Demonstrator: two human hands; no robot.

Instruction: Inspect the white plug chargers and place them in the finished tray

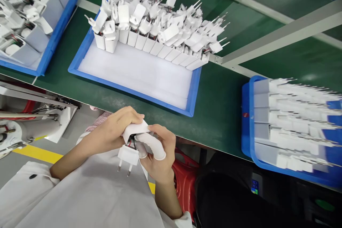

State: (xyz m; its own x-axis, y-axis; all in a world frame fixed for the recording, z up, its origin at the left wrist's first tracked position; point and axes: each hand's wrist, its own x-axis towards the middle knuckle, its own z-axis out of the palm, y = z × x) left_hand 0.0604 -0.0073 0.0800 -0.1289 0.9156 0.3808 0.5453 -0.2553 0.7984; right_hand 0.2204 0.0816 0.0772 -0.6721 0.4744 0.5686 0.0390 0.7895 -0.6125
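Observation:
Close to my body, in front of the bench edge, both hands hold one white power adapter housing (pixel 135 128). My left hand (pixel 112 130) is closed round its left side, fingers over the top. My right hand (pixel 160 149) grips the right side, and white finger cots (pixel 153 145) cover some of its fingers. From the housing's open end a two-pin plug cap (pixel 128 155) hangs on thin red and dark wires (pixel 132 141), its pins pointing down. The inside of the housing is mostly hidden.
A blue tray (pixel 133 92) ahead holds rows of adapters (pixel 160 32) with loose plug caps. Another blue tray (pixel 57 28) of similar parts lies at left. A blue bin (pixel 248 121) of adapters stands at right. Metal bars (pixel 278 30) cross beyond; a red stool (pixel 184 181) is below.

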